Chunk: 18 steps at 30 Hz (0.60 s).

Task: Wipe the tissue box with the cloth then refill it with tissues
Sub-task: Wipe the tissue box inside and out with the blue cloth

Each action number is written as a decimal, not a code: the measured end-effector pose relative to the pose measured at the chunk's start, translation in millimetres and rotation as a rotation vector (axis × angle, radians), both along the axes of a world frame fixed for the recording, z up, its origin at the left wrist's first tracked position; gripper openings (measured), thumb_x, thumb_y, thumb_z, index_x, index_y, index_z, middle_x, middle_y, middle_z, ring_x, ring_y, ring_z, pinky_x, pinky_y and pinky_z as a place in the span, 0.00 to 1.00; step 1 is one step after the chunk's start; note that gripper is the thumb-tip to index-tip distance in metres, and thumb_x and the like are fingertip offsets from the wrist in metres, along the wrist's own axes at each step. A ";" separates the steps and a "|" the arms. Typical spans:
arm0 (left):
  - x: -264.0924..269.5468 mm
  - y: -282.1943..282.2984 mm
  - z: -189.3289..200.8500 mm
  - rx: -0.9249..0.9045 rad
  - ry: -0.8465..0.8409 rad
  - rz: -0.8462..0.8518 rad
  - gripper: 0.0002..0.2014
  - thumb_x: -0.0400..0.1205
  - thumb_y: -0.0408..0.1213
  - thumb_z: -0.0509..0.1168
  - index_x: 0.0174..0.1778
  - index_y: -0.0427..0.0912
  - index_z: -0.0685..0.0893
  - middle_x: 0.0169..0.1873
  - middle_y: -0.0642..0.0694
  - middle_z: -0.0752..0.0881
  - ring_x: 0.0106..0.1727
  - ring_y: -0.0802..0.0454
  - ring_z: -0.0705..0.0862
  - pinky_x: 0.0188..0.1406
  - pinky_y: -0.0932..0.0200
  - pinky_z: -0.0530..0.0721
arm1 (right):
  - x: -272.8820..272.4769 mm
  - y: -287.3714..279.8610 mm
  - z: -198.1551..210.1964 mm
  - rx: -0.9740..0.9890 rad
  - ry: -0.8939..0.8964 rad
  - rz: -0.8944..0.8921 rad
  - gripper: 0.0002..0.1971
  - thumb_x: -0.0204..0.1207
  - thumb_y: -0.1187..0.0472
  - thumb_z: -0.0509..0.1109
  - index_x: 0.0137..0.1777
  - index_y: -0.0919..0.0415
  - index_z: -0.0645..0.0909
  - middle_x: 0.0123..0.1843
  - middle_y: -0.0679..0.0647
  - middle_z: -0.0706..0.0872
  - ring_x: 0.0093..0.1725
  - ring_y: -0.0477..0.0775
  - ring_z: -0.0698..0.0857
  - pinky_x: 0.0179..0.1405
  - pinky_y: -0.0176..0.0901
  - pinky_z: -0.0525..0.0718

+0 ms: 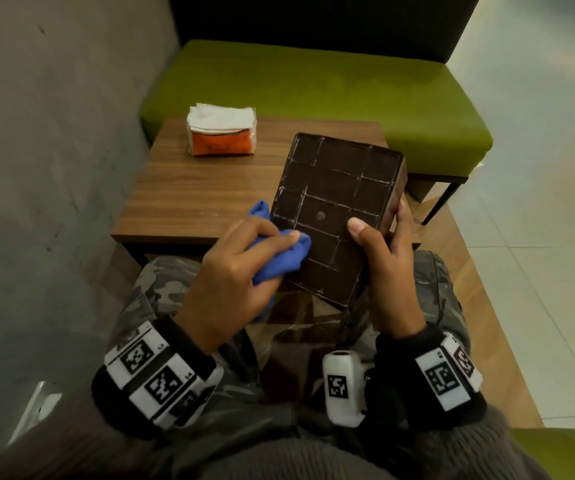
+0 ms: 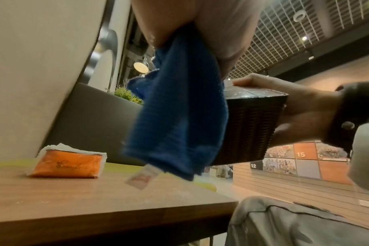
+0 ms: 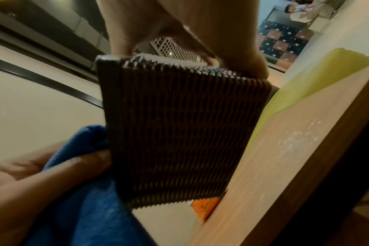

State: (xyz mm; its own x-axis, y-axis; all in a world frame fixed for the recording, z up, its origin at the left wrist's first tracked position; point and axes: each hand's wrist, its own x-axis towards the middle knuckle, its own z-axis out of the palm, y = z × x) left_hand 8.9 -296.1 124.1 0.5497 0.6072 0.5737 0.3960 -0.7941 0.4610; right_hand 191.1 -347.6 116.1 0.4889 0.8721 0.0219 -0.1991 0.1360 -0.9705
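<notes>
Table [image 1: 209, 188] edge partly hides tissues [image 3: 204, 208].

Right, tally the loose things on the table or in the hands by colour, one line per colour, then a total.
Dark brown: 1, the woven-sided tissue box, held off the table by the right hand.
Blue: 1, the bunched cloth, gripped by the left hand against the box.
Orange and white: 1, the pack of tissues on the wooden table.
Total: 3

We see a small wooden table [image 1: 189, 188], a green bench [image 1: 313, 84] behind it, a grey wall [image 1: 54, 133] and a pale tiled floor [image 1: 538, 168].
</notes>
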 end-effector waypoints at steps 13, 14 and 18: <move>1.1 -11.9 11.5 -0.060 0.016 0.011 0.16 0.75 0.35 0.66 0.58 0.35 0.86 0.49 0.41 0.81 0.50 0.48 0.81 0.51 0.51 0.81 | 10.5 -4.0 2.1 0.003 0.085 0.063 0.35 0.71 0.58 0.71 0.80 0.51 0.64 0.68 0.56 0.84 0.64 0.60 0.86 0.60 0.64 0.87; 3.7 -8.7 15.4 -0.070 -0.012 0.017 0.15 0.75 0.34 0.67 0.57 0.35 0.86 0.49 0.41 0.81 0.50 0.48 0.82 0.51 0.50 0.81 | 9.1 -4.1 1.3 0.000 0.076 0.082 0.37 0.70 0.57 0.72 0.80 0.51 0.64 0.69 0.56 0.84 0.64 0.59 0.86 0.59 0.62 0.87; 15.5 9.7 35.9 -0.046 -0.135 0.109 0.13 0.76 0.30 0.68 0.57 0.34 0.86 0.48 0.39 0.81 0.49 0.45 0.82 0.50 0.50 0.81 | 0.0 -4.2 2.5 0.001 0.085 0.125 0.40 0.66 0.52 0.73 0.80 0.53 0.65 0.69 0.57 0.84 0.65 0.60 0.86 0.57 0.58 0.88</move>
State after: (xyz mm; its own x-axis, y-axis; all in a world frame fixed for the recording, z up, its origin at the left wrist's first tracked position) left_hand 24.4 -286.4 160.0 0.3995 0.6862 0.6079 0.4107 -0.7268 0.5505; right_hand 191.1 -351.9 118.6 0.3768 0.9262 -0.0140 -0.2957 0.1060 -0.9494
